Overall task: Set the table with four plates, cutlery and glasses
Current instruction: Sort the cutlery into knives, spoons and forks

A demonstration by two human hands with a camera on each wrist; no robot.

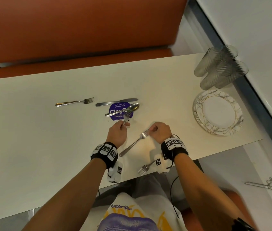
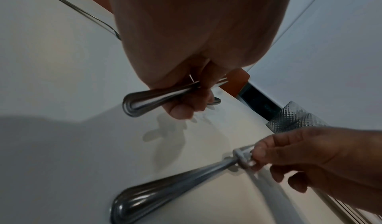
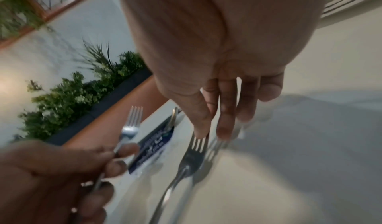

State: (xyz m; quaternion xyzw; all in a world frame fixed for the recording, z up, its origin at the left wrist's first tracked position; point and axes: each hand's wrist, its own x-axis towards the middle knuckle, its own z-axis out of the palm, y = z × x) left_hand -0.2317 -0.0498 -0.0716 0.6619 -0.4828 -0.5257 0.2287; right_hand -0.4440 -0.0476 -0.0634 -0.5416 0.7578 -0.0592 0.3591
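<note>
My left hand (image 1: 121, 125) grips a fork (image 1: 126, 116) by its handle (image 2: 148, 99), tines pointing away over the purple sticker (image 1: 115, 106). My right hand (image 1: 151, 130) pinches the tines of a second fork (image 1: 134, 144) whose handle (image 2: 165, 190) lies on the white table (image 1: 32, 130); thumb and fingertips (image 3: 201, 129) sit on the tines (image 3: 197, 145). A spoon (image 1: 123, 110) and a knife (image 1: 117, 101) lie beyond the left hand. Another fork (image 1: 74, 102) lies further left. One more fork (image 1: 145, 168) lies at the near edge, partly hidden by my right wrist camera.
A stack of gold-patterned plates (image 1: 198, 120) sits at the right end of the table, with several dotted glasses (image 1: 218, 69) lying behind it by the wall. An orange bench (image 1: 82, 30) runs along the far side. The table's near edge (image 1: 132, 180) is just below my wrists.
</note>
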